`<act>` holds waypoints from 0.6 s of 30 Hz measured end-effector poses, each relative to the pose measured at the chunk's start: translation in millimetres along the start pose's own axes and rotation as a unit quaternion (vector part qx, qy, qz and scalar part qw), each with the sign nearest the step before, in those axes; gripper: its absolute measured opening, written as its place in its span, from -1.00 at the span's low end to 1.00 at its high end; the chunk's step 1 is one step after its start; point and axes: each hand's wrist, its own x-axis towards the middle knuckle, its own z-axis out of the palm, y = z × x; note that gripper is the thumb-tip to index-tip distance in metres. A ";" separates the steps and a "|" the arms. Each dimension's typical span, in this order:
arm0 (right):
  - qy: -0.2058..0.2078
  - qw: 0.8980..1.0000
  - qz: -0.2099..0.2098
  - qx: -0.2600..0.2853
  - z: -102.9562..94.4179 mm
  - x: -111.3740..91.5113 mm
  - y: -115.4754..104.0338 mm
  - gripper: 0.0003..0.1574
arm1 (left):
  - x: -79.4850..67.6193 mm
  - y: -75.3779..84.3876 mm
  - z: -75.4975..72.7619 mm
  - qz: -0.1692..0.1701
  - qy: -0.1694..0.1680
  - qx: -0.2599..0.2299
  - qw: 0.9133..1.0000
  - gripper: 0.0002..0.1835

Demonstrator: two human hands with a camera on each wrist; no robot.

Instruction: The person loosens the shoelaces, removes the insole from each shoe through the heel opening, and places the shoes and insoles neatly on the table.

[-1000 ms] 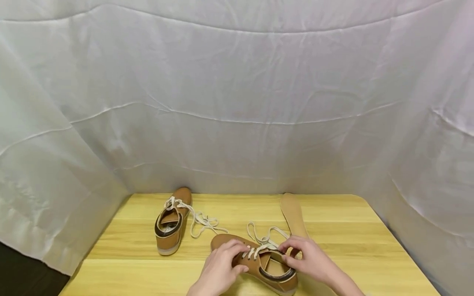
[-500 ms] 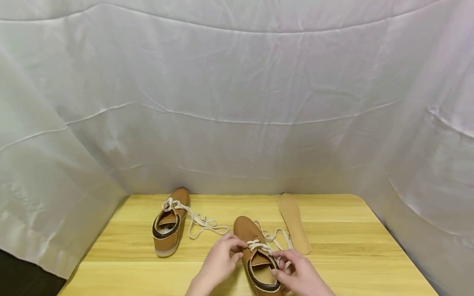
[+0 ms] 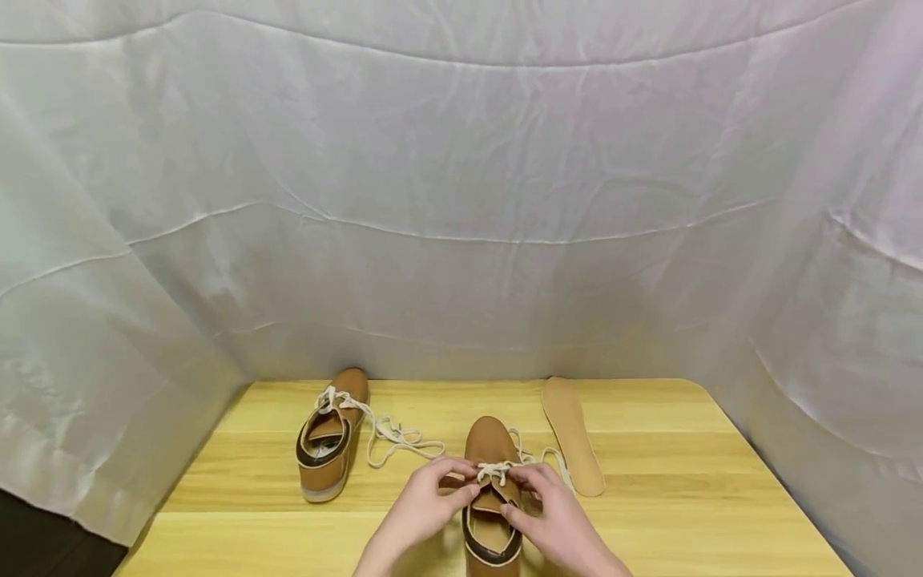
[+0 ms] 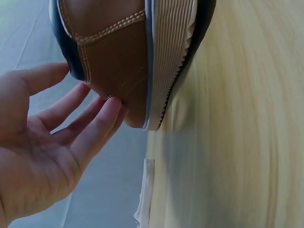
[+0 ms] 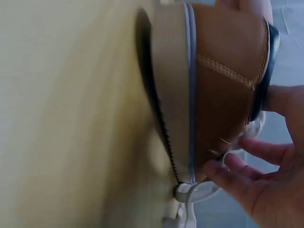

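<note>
A brown lace-up shoe (image 3: 489,441) with a dark padded collar points away from me at the table's front middle. My left hand (image 3: 427,501) holds its left side, thumb at the collar and fingertips on the upper beside the laces. On the other side my right hand (image 3: 551,513) grips the edge of the opening, its fingers by the cream laces (image 3: 496,471). In the left wrist view the left hand's fingers (image 4: 102,121) bend against the brown upper. The right wrist view has the ribbed sole (image 5: 173,95) near the tabletop, with a lace looped below the fingers.
A matching shoe (image 3: 335,437) stands at the left, its loose lace (image 3: 397,437) trailing right across the wooden table (image 3: 238,529). A tan insole (image 3: 573,437) lies flat at the right. Grey cloth (image 3: 461,304) hangs behind and at both sides.
The held shoe has turned from lying slantwise, toe to the left, to pointing straight away from me. Both hands have moved with it and now flank its opening. The insole shows whole.
</note>
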 end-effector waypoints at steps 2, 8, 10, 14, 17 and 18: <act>0.015 1.000 -0.008 -0.024 -0.3 5.5 -1.2 -0.54 | 0.0 2.9 0.7 0.004 0.008 0.021 1.000 -0.79; 0.052 0.997 -0.031 -0.057 2.1 13.5 -5.3 -0.73 | -1.5 12.3 4.9 0.007 0.041 0.083 0.996 -0.78; 0.059 0.996 -0.031 -0.061 2.5 14.8 -5.6 -0.74 | -1.9 14.1 6.8 0.007 0.056 0.098 0.994 -0.80; 0.055 0.997 -0.017 -0.045 1.7 17.2 -3.9 -0.76 | -1.7 14.4 10.0 0.013 0.087 0.109 0.990 -0.86; 0.050 0.998 -0.010 -0.024 -0.6 19.1 -1.9 -0.75 | -0.9 13.1 10.2 0.017 0.099 0.104 0.989 -0.85; 0.050 0.999 -0.011 -0.016 -1.4 19.9 -1.1 -0.73 | -0.6 12.6 9.8 0.017 0.101 0.101 0.990 -0.84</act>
